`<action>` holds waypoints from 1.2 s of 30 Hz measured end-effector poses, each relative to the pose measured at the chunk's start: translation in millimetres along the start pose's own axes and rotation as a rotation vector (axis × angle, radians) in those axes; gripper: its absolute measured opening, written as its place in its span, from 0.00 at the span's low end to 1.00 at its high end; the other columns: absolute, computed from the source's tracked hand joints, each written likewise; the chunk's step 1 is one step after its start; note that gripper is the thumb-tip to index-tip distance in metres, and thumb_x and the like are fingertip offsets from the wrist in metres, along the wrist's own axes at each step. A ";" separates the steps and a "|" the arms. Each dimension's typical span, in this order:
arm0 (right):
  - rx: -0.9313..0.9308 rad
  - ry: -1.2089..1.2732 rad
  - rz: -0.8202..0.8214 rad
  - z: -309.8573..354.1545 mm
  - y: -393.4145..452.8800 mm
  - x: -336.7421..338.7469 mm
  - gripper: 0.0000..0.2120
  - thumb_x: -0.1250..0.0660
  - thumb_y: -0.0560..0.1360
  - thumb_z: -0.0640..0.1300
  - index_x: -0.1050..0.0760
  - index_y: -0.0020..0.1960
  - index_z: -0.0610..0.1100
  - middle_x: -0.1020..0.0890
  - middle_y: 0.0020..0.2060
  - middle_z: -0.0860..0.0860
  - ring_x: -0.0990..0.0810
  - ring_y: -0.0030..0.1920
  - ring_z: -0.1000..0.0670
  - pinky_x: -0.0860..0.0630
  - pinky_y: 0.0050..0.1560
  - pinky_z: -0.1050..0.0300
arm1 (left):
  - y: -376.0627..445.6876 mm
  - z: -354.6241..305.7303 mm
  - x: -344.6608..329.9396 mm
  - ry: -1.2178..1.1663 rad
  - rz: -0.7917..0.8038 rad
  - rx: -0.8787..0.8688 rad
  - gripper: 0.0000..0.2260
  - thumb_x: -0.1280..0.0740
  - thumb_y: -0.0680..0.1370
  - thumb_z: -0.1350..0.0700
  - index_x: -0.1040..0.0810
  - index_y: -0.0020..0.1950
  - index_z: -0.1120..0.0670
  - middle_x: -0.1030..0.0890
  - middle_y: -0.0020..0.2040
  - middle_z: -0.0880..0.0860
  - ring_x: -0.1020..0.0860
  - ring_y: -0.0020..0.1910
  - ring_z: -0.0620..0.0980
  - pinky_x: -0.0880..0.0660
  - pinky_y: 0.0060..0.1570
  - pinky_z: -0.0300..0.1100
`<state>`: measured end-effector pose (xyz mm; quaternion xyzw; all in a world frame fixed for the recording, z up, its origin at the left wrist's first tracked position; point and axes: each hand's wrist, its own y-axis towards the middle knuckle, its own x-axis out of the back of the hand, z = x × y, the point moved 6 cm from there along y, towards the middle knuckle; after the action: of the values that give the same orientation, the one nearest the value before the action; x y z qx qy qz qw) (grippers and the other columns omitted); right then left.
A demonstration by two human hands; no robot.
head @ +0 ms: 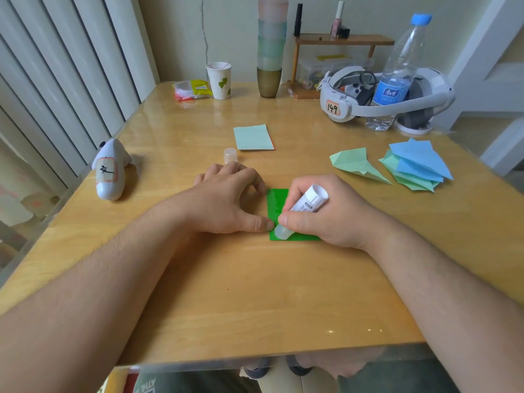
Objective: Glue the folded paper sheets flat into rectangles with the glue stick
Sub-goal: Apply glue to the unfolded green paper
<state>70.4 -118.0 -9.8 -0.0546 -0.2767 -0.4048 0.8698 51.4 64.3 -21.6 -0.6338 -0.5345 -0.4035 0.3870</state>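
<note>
A dark green folded paper (276, 204) lies flat on the wooden table (255, 293) in the middle. My right hand (329, 211) grips a white glue stick (306, 204), its tip pressed on the paper's near left corner. My left hand (229, 197) rests beside the paper, thumb and a fingertip touching its left edge. The glue cap (230, 155) stands just behind my left hand. A light blue glued rectangle (253, 137) lies farther back. Folded light green (357, 163) and blue (418, 163) paper pieces sit at the right.
A white toy figure (110, 170) lies at the left. At the back stand a paper cup (219, 80), a snack packet (191, 89), a stack of cups (270, 46), a small wooden shelf (340, 41), a headset (380, 95) and a water bottle (397, 78).
</note>
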 end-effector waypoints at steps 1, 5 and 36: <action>-0.008 -0.008 -0.001 0.7 -0.2 0.3 0.10 0.24 0.68 0.50 0.22 0.38 0.46 0.25 0.31 0.54 0.29 0.34 0.54 0.33 0.35 0.55 | 0.0 -0.2 0.0 0.001 -0.003 -0.001 0.29 0.31 0.61 0.24 0.31 0.57 0.33 0.34 0.62 0.40 0.39 0.63 0.47 0.40 0.67 0.49; -0.054 -0.023 0.000 -0.1 -2.2 6.2 0.09 0.26 0.68 0.46 0.25 0.37 0.44 0.28 0.28 0.55 0.32 0.31 0.54 0.35 0.31 0.60 | -0.3 -1.0 -0.5 0.015 0.001 0.007 0.30 0.33 0.59 0.23 0.32 0.56 0.32 0.35 0.63 0.39 0.40 0.62 0.46 0.40 0.66 0.49; -0.060 0.116 0.029 -2.1 -7.6 28.8 0.07 0.22 0.71 0.39 0.18 0.46 0.42 0.22 0.32 0.57 0.28 0.33 0.61 0.32 0.34 0.70 | -1.4 -2.7 0.5 0.016 0.010 -0.016 0.29 0.30 0.61 0.26 0.31 0.58 0.34 0.35 0.65 0.40 0.39 0.64 0.48 0.40 0.67 0.50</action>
<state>80.6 -143.2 2.7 -0.0611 -0.2130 -0.4029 0.8880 49.8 62.2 -20.1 -0.6362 -0.5249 -0.4111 0.3882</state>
